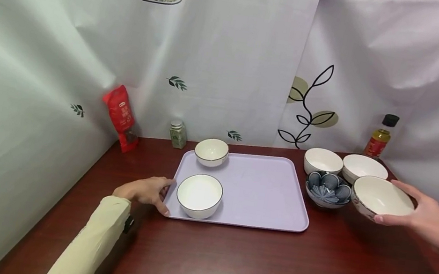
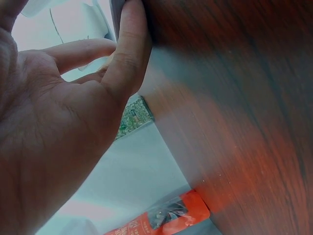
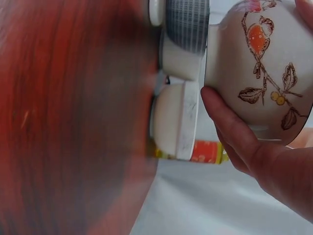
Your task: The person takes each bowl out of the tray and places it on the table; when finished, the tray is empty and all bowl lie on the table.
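In the head view my right hand (image 1: 434,221) holds a white bowl (image 1: 382,197) by its right side, thumb near the front and fingers behind. The right wrist view shows a painted bird and leafy branch on that bowl (image 3: 274,73), held above the table. My left hand (image 1: 147,191) grips the left edge of a lilac tray (image 1: 262,193), thumb at its front corner. On the tray's left part stand a larger white bowl (image 1: 199,194) with a dark rim and a smaller similar bowl (image 1: 211,151) behind it.
Right of the tray sit a blue patterned bowl (image 1: 327,191) and two white bowls, one left (image 1: 322,161) and one right (image 1: 364,168). An oil bottle (image 1: 380,136) stands behind them. A spice jar (image 1: 178,133) and red packet (image 1: 122,115) are along the back left, by the curtain.
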The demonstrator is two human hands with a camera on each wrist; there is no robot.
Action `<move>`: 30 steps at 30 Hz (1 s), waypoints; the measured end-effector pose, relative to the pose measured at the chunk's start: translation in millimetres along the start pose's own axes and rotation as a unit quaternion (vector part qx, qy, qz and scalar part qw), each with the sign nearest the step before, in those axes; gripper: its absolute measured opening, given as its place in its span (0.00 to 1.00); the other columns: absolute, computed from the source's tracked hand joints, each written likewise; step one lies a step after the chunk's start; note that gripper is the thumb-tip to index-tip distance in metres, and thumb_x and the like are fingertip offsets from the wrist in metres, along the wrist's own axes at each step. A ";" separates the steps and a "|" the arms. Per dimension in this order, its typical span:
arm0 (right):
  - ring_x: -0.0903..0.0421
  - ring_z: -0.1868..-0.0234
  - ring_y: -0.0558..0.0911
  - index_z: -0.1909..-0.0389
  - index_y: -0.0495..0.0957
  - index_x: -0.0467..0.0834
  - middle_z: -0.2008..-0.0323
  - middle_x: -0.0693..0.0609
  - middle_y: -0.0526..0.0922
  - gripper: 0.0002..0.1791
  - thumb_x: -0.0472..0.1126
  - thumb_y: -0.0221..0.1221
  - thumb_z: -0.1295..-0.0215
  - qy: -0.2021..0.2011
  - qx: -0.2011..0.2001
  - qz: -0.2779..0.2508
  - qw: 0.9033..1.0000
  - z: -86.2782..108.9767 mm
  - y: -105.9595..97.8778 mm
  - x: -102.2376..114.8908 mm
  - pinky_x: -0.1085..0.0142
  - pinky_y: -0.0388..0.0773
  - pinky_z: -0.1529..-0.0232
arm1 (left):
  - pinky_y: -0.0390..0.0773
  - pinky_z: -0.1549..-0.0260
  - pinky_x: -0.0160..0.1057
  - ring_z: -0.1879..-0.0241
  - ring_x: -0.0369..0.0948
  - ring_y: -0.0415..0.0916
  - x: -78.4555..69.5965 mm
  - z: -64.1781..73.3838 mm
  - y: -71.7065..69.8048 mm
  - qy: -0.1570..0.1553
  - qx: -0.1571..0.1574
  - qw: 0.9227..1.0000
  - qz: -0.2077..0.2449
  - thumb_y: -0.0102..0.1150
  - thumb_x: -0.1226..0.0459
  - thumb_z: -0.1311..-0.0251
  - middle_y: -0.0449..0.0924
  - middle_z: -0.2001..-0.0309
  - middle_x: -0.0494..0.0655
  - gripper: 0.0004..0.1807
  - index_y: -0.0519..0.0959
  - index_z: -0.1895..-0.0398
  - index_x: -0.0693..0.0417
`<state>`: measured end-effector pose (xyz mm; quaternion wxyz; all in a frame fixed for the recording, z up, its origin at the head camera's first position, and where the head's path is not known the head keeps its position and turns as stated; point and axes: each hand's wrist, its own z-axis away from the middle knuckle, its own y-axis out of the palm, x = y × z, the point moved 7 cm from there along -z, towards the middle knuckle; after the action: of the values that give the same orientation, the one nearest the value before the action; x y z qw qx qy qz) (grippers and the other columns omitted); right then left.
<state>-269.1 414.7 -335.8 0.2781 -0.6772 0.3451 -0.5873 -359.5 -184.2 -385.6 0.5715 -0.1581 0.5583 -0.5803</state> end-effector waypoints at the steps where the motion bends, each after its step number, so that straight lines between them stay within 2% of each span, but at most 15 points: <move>1: 0.84 0.61 0.60 0.21 0.52 0.42 0.33 0.30 0.63 0.58 0.50 0.75 0.48 0.003 -0.001 0.002 1.000 0.2 -0.6 -2.6 0.77 0.58 0.63 | 0.77 0.47 0.46 0.54 0.43 0.74 -0.3 -0.2 0.0 0.001 0.000 1.000 0.000 0.82 0.60 0.58 0.76 0.54 0.54 0.57 0.59 0.27 0.72; 6: 0.86 0.62 0.56 0.21 0.50 0.37 0.33 0.24 0.61 0.59 0.50 0.74 0.47 0.016 0.005 0.005 1.000 -0.1 -1.8 -14.9 0.78 0.56 0.64 | 0.76 0.47 0.45 0.54 0.43 0.73 0.1 -1.3 -0.2 0.003 -0.001 1.000 0.000 0.82 0.60 0.58 0.76 0.54 0.54 0.57 0.58 0.27 0.72; 12: 0.85 0.62 0.53 0.23 0.50 0.32 0.34 0.22 0.61 0.59 0.52 0.73 0.47 0.033 0.008 0.026 0.999 -4.1 -1.0 -28.3 0.75 0.56 0.62 | 0.77 0.48 0.45 0.55 0.43 0.74 1.1 -2.4 0.1 -0.001 -0.001 1.000 0.003 0.82 0.61 0.58 0.76 0.54 0.54 0.57 0.58 0.26 0.71; 16: 0.84 0.61 0.55 0.25 0.53 0.29 0.35 0.22 0.62 0.58 0.53 0.73 0.47 0.033 0.013 0.033 0.999 -9.1 2.0 -36.8 0.75 0.58 0.63 | 0.77 0.47 0.45 0.54 0.42 0.75 1.7 -2.8 0.7 -0.002 0.000 1.000 0.008 0.82 0.61 0.58 0.77 0.54 0.54 0.57 0.58 0.26 0.72; 18: 0.75 0.55 0.65 0.25 0.51 0.27 0.35 0.20 0.60 0.59 0.53 0.72 0.47 0.037 0.024 0.035 0.998 -11.8 4.4 -40.5 0.72 0.59 0.60 | 0.77 0.47 0.46 0.54 0.42 0.75 2.2 -3.1 1.1 -0.002 0.001 1.000 0.012 0.82 0.62 0.58 0.77 0.54 0.54 0.57 0.58 0.26 0.72; 20: 0.56 0.48 0.71 0.26 0.50 0.26 0.35 0.19 0.59 0.59 0.54 0.72 0.46 0.047 0.032 0.039 0.998 -14.6 6.5 -44.2 0.70 0.59 0.58 | 0.78 0.46 0.46 0.54 0.43 0.76 1.3 -3.1 1.2 0.005 0.001 1.000 0.010 0.81 0.62 0.58 0.78 0.53 0.55 0.57 0.57 0.26 0.73; 22: 0.36 0.43 0.66 0.26 0.47 0.24 0.34 0.17 0.56 0.61 0.55 0.71 0.45 0.061 0.043 0.036 0.997 -17.0 8.6 -47.7 0.63 0.61 0.54 | 0.78 0.46 0.46 0.54 0.43 0.77 0.7 -2.8 0.8 0.009 -0.001 1.000 0.006 0.81 0.61 0.58 0.78 0.53 0.55 0.57 0.57 0.27 0.73; 23: 0.30 0.42 0.63 0.26 0.46 0.24 0.34 0.17 0.55 0.61 0.54 0.71 0.45 0.064 0.047 0.033 0.996 -18.0 9.1 -48.7 0.60 0.61 0.54 | 0.78 0.46 0.45 0.54 0.43 0.77 0.3 -2.5 0.5 0.012 -0.002 1.000 0.003 0.81 0.61 0.58 0.78 0.53 0.55 0.57 0.57 0.27 0.73; 30: 0.31 0.41 0.62 0.25 0.47 0.24 0.34 0.17 0.56 0.60 0.53 0.71 0.44 0.059 0.050 0.023 0.997 -22.3 12.0 -49.6 0.70 0.57 0.55 | 0.79 0.46 0.46 0.53 0.44 0.78 -0.8 -1.0 -0.3 0.012 -0.002 1.000 0.009 0.81 0.62 0.58 0.78 0.52 0.56 0.57 0.57 0.27 0.74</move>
<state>-296.3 447.4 -371.7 0.3047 -0.6185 0.3467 -0.6359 -360.3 -183.1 -385.3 0.5699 -0.1472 0.5672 -0.5761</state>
